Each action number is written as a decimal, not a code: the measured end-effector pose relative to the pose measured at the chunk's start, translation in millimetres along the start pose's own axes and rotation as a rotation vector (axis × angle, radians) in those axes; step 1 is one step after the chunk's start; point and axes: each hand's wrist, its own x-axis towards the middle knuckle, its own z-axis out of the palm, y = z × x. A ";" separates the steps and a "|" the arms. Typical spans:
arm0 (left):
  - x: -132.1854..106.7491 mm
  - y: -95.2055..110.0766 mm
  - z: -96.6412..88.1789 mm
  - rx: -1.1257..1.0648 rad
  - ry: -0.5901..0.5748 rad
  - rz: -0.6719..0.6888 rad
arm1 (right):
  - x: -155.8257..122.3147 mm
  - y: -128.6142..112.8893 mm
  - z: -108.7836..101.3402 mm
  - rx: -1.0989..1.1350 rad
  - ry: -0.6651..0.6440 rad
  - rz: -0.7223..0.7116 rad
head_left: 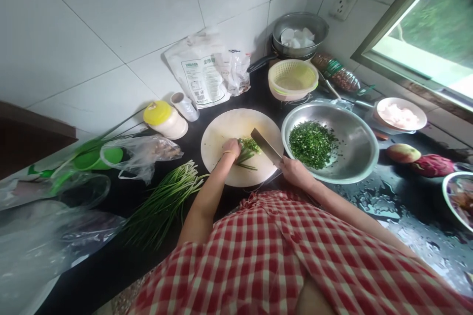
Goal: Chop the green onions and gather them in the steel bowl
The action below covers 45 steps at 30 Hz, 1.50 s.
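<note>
On a round white cutting board (pixel 218 128), my left hand (pixel 232 147) is closed over a small bunch of green onions (pixel 246 158), pressing it down. My right hand (pixel 293 171) grips the handle of a cleaver (pixel 266 146), whose blade is tilted over the board's right side. Chopped green onion (pixel 252 144) lies between the blade and my left fingers. Right of the board stands a wide metal bowl (pixel 354 145), with a heap of chopped greens (pixel 312 143) in it. A bundle of whole green onions (pixel 166 202) rests on the counter to the left.
Behind the board are a yellow-lidded jar (pixel 166 120), a white packet (pixel 205 78), nested strainer baskets (pixel 293 93) and a pan (pixel 325 27). Plastic bags (pixel 48 241) cover the far left. An apple (pixel 402 152) and a dragon fruit (pixel 433 165) sit right, beside wet counter (pixel 384 206).
</note>
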 end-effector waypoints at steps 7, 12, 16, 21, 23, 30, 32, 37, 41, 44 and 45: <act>-32.9 11.4 4.3 0.032 -0.009 0.180 | 2.3 13.8 0.9 -0.017 -0.002 -0.035; -32.0 -19.6 -5.5 -0.064 0.068 0.079 | 4.3 3.3 -8.8 -0.024 -0.078 -0.104; -46.0 -59.3 -6.4 -0.030 0.048 -0.038 | 7.2 -19.2 -10.9 -0.011 -0.156 -0.207; -66.2 -85.1 5.6 0.056 0.108 0.068 | 20.6 -65.6 6.2 0.000 -0.191 -0.299; -66.9 -87.7 8.6 0.089 0.133 0.096 | 27.9 -86.7 17.1 -0.001 -0.188 -0.288; -58.0 -95.2 14.1 0.125 0.164 0.248 | 45.2 -142.1 52.6 -0.032 -0.205 -0.100; -56.0 -98.4 16.7 0.099 0.178 0.296 | 46.8 -151.1 58.4 -0.054 -0.209 -0.075; -53.5 -102.5 21.8 0.032 0.187 0.411 | 51.5 -170.0 67.6 -0.040 -0.207 0.048; -57.0 -100.3 24.0 0.026 0.206 0.395 | 57.0 -179.9 73.6 -0.034 -0.173 0.102; -57.1 -98.2 25.2 0.016 0.212 0.345 | 55.8 -179.3 68.6 -0.027 -0.182 0.101; -55.9 -97.9 25.6 0.020 0.211 0.331 | 53.2 -177.3 64.3 -0.020 -0.184 0.090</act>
